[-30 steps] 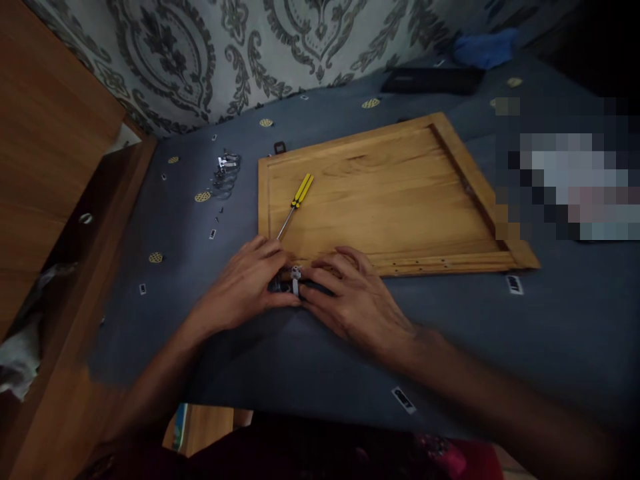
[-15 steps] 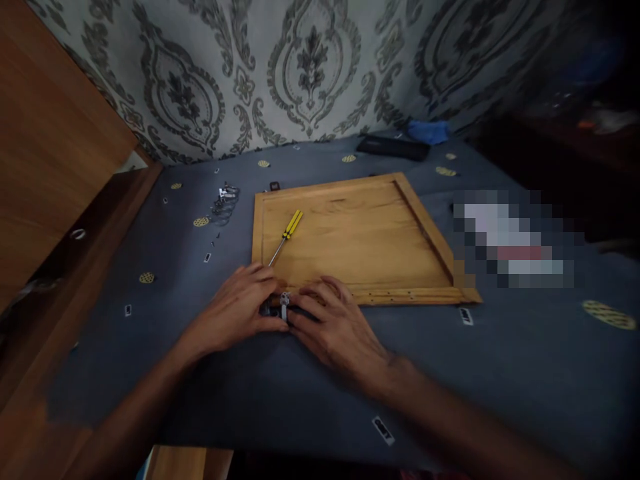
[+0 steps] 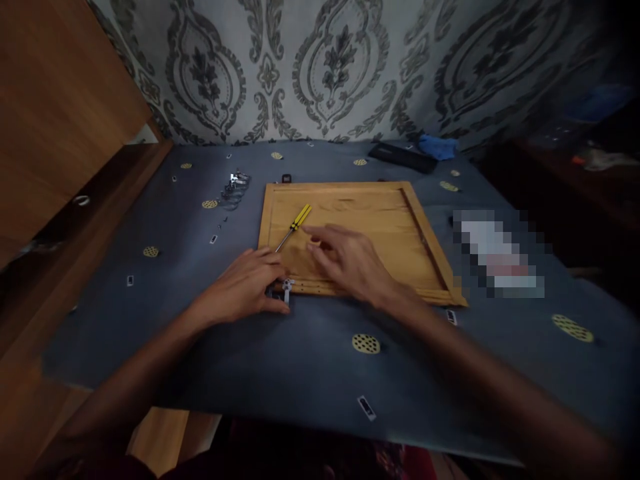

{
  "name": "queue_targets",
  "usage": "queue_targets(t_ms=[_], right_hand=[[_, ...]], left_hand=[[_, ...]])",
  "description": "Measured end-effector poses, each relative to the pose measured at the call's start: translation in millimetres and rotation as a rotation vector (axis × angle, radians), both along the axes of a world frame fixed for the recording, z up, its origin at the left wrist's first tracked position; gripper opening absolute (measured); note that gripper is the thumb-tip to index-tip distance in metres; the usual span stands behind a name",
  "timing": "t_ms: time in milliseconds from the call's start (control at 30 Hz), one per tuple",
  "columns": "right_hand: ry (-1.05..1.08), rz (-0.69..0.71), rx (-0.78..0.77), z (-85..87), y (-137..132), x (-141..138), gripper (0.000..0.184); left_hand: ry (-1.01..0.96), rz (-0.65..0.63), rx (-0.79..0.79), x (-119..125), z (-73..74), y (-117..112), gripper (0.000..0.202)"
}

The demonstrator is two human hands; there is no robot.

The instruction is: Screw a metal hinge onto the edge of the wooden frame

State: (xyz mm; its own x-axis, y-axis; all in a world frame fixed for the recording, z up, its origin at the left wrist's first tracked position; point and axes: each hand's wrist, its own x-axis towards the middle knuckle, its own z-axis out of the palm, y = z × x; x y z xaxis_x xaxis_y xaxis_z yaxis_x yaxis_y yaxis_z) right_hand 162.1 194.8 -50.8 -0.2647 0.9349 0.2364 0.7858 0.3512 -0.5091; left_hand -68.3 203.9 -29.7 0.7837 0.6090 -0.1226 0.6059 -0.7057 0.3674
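Observation:
A wooden framed panel (image 3: 380, 220) lies flat on a dark blue cloth. My left hand (image 3: 247, 283) rests at the panel's near left corner, fingers curled over a small metal hinge (image 3: 287, 289) and pressing it against the panel's edge. My right hand (image 3: 350, 260) hovers over the panel with fingers apart, holding nothing, its fingertips close to a yellow-handled screwdriver (image 3: 295, 225) that lies on the panel's left part.
A cluster of metal hardware (image 3: 234, 187) and loose screws lies on the cloth at the back left. A dark flat object (image 3: 400, 157) and a blue cloth (image 3: 438, 146) sit by the patterned wall. A wooden cabinet (image 3: 55, 133) stands to the left.
My right hand has left the hinge and moved up over the panel toward the screwdriver. My left hand stays on the hinge. The view has tilted up.

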Motion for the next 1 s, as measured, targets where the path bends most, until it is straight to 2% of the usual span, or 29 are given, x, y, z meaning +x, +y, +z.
queue_targets(t_ms=[100,200,367,500,700,800,867,933,1000], right_hand=[[-0.02,-0.092,-0.058,4.7,40.0,-7.7,0.049],[-0.057,-0.182,-0.082,1.8,69.4,-17.3,0.051],[-0.059,-0.288,-0.113,-10.3,86.7,-25.8,0.025],[0.061,-0.374,-0.084,-17.1,89.2,-21.6,0.011],[0.393,-0.448,-0.009,-28.9,86.6,-4.0,0.008],[0.552,-0.471,0.06,-31.3,74.0,10.9,0.016],[0.783,-0.405,0.141,-28.9,58.3,18.5,0.029],[1.025,-0.245,0.182,-22.6,37.4,19.9,0.039],[1.061,-0.172,0.177,-13.0,14.0,14.1,0.034]], left_hand=[[-0.014,-0.005,-0.012,0.0,1.1,-0.3,0.037],[-0.007,0.006,-0.026,0.4,3.0,-0.8,0.039],[-0.022,0.007,-0.041,-0.4,2.2,-0.8,0.042],[-0.028,-0.001,-0.02,-1.8,-0.5,-0.2,0.038],[-0.02,-0.013,-0.021,-2.3,-1.0,0.4,0.037],[-0.017,-0.009,-0.008,-2.0,-1.0,0.5,0.036],[-0.022,-0.005,-0.01,-1.9,-1.2,0.4,0.035],[-0.026,-0.003,-0.017,-1.7,-1.4,0.2,0.035],[-0.02,0.005,-0.021,-1.3,-1.3,-0.1,0.036]])
